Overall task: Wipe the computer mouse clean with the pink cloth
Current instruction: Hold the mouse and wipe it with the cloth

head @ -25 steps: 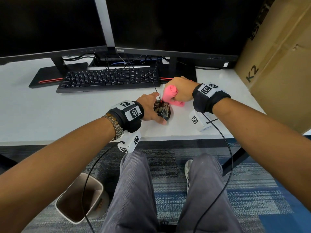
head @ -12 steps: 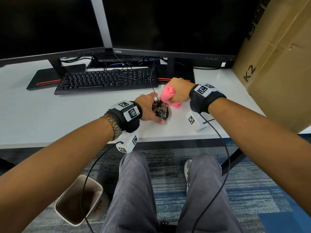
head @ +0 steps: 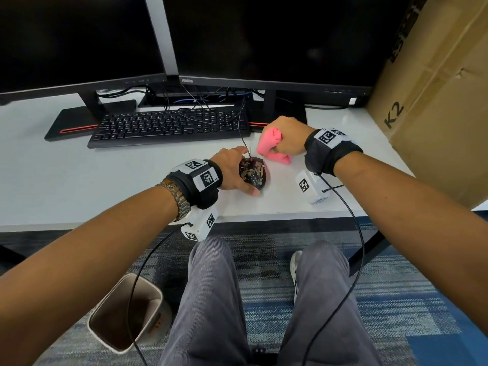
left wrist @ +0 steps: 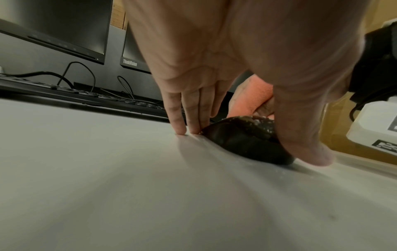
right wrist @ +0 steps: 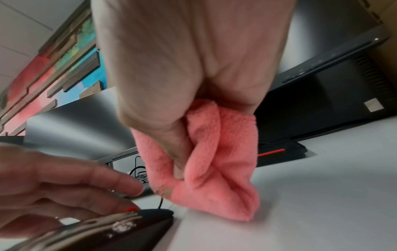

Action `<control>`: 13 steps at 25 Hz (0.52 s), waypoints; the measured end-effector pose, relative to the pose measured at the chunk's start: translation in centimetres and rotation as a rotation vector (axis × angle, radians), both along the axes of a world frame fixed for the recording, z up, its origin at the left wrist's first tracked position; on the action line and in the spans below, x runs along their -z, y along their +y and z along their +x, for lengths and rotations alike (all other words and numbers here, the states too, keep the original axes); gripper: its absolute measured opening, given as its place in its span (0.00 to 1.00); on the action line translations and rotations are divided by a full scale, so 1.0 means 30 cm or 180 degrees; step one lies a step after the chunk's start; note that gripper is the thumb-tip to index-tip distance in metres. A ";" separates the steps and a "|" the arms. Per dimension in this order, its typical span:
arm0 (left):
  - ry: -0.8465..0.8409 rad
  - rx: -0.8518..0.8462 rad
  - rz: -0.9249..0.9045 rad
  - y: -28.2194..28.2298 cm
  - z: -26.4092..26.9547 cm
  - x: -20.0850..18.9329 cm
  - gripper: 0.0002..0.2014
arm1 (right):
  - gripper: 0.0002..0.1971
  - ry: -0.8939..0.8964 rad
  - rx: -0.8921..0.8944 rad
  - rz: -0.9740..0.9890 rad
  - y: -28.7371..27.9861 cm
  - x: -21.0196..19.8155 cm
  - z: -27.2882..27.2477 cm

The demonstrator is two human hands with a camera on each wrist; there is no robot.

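White office surface (head: 79,180) carries two dark monitors (head: 264,35) and a black keyboard (head: 169,126) at twelve o'clock, with a brown cardboard box (head: 435,101) at two o'clock. Near the front edge lies the black corded computer mouse (head: 253,175), its top smeared with brownish grime and pale specks. The left hand (head: 232,170) braces it from nine o'clock, its straight fingers (left wrist: 180,122) planted on the surface at the mouse's far side and the thumb down at its near end, probably so the mouse cannot slide under a wipe. The right hand (head: 286,136), at about one o'clock from the mouse, is clenched round the bunched pink fleecy cloth (right wrist: 221,163), whose lower folds touch the surface just beside the mouse, apart from it. The wad looks held tight to give a firm pad, and the smears suggest much wiping remains.
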State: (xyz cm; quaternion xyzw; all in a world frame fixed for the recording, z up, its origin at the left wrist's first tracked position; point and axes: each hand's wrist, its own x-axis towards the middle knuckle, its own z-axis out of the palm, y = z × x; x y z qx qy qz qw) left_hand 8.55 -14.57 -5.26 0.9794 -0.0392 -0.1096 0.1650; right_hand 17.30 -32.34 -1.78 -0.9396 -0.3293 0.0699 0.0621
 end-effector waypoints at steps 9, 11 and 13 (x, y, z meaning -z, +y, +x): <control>-0.0008 0.0039 0.0060 0.001 0.009 0.006 0.61 | 0.11 0.0307 0.0356 0.0072 0.015 0.047 0.015; -0.0023 0.0040 0.0078 0.001 0.011 0.006 0.61 | 0.10 0.0314 0.0311 0.0235 0.010 0.046 0.013; -0.0022 0.0037 0.0088 0.002 0.013 0.006 0.61 | 0.10 0.0328 0.0168 0.0265 0.002 0.045 0.006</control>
